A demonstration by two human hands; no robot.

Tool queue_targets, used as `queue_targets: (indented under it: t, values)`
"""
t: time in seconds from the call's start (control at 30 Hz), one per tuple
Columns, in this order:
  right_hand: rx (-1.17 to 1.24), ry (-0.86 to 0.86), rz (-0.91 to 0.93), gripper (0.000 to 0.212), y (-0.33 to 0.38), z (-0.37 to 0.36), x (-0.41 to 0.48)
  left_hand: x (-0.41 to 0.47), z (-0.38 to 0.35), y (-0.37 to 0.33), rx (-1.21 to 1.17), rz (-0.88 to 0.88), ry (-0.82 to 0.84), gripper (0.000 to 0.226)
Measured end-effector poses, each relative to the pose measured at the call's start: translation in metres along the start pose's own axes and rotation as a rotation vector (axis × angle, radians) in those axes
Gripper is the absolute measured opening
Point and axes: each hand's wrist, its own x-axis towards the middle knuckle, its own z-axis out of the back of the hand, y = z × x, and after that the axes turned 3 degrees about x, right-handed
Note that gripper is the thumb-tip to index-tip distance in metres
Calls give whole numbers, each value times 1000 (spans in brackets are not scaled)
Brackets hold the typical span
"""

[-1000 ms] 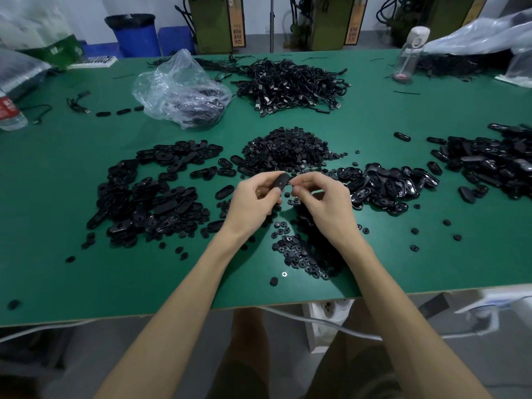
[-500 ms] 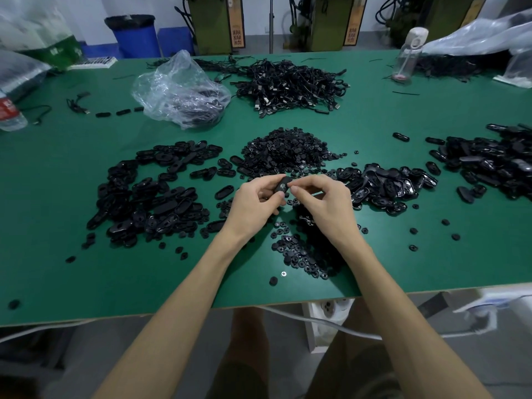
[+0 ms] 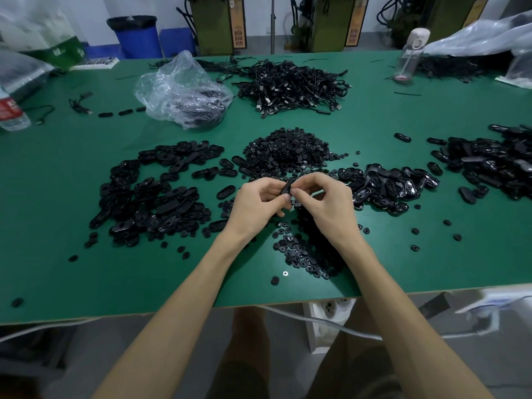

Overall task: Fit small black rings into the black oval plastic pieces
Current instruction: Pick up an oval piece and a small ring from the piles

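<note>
My left hand (image 3: 256, 201) pinches a black oval plastic piece (image 3: 288, 186) by thumb and fingers above the green table (image 3: 86, 272). My right hand (image 3: 324, 201) meets it from the right, thumb and forefinger pressed to the same piece; any ring between them is hidden. A heap of small black rings (image 3: 288, 149) lies just behind the hands. More rings (image 3: 302, 251) are scattered under my right wrist. Oval pieces lie in a pile on the left (image 3: 152, 197) and another on the right (image 3: 385, 187).
A crumpled clear bag (image 3: 184, 90) and a tangle of black cables (image 3: 290, 84) lie at the back. A further heap of oval pieces (image 3: 495, 159) is far right. Bottles stand at the left edge (image 3: 10, 110) and back right (image 3: 410, 54). A screw (image 3: 285, 273) lies near the front edge.
Both hands stay together over the same spot. The oval piece has tilted slightly between the fingertips and the right fingers have closed in on it.
</note>
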Motion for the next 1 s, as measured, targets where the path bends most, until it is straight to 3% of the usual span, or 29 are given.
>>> queue_targets:
  t: [0.1, 0.47, 0.73, 1.0]
  values:
    - [12, -1, -12, 5, 1, 1, 0, 0, 0, 1, 4, 5, 24, 14]
    - [28, 18, 12, 6, 2, 1, -1, 3, 3, 7, -38, 39, 13, 15]
    - [-92, 5, 129, 3, -3, -4, 0, 4, 2, 9, 0, 47, 6, 9]
    - [-93, 60, 146, 37, -3, -6, -1, 4, 5, 7, -19, 67, -50, 13]
